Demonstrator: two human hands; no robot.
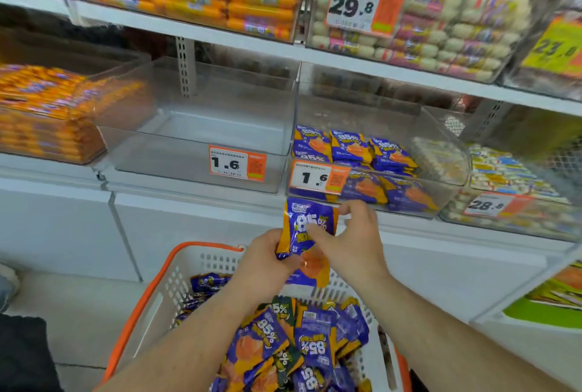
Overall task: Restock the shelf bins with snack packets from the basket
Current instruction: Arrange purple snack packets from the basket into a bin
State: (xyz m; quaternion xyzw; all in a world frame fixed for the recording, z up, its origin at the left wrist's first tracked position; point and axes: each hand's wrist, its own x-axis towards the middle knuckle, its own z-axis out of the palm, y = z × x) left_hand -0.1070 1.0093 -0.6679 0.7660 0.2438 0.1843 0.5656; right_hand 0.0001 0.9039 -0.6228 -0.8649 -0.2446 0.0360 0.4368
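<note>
Packet: a blue-and-orange foil snack packet (310, 239) marked "85%", held upright above the basket, below the shelf edge.
Left hand (267, 261): fingers curled round the packet's lower left edge.
Right hand (349, 234): thumb and fingertips pinching its right side.
Basket: white plastic basket with orange rim (151, 294), holding more such packets.
Bins: clear plastic bin priced 1.6 (201, 139), bare; its right-hand neighbour (441, 152) partly stocked.

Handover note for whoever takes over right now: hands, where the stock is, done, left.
Left hand grips the lower end of a purple snack packet, held above the basket. Right hand pinches its top right edge.
Done: right 1.6 bin partly filled with matching packets.
Left: this packet not yet binned; many packets in the basket; left 1.6 bin holds none.
</note>
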